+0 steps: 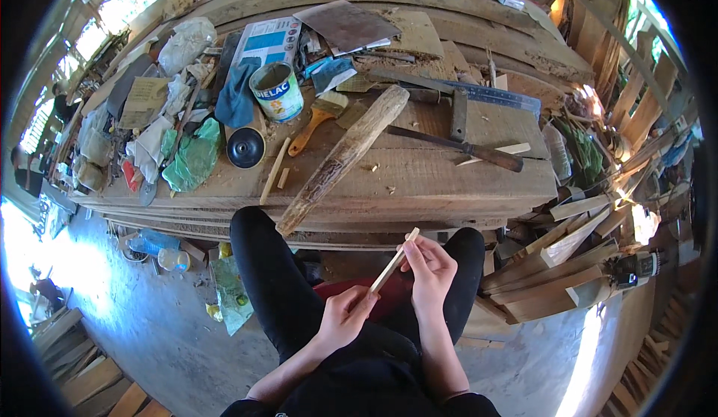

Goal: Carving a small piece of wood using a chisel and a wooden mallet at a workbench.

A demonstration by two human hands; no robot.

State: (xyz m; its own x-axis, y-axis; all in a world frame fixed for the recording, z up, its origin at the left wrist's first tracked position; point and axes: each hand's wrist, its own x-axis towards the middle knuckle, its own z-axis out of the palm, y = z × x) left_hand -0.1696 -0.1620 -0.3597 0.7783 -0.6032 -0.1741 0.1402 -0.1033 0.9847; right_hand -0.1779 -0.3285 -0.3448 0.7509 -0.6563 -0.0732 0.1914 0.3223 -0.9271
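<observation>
Cluttered plank desk point(449, 178) lies far; near, over the lap, left hand point(345, 314) and right hand point(430, 267) are each closed on a thin wood strip point(393, 261), which could snap or splinter if flexed.

A rough plank workbench point(449, 178) stretches ahead of the hands; bare concrete floor point(149, 320) lies below-left, sunlit, with stacked timber offcuts point(553, 267) just right.

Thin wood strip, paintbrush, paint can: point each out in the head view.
thin wood strip point(392, 263), head view, mid-length between the two hands
paintbrush point(309, 133), head view, on the wooden handle
paint can point(278, 95), head view, on its side wall
</observation>
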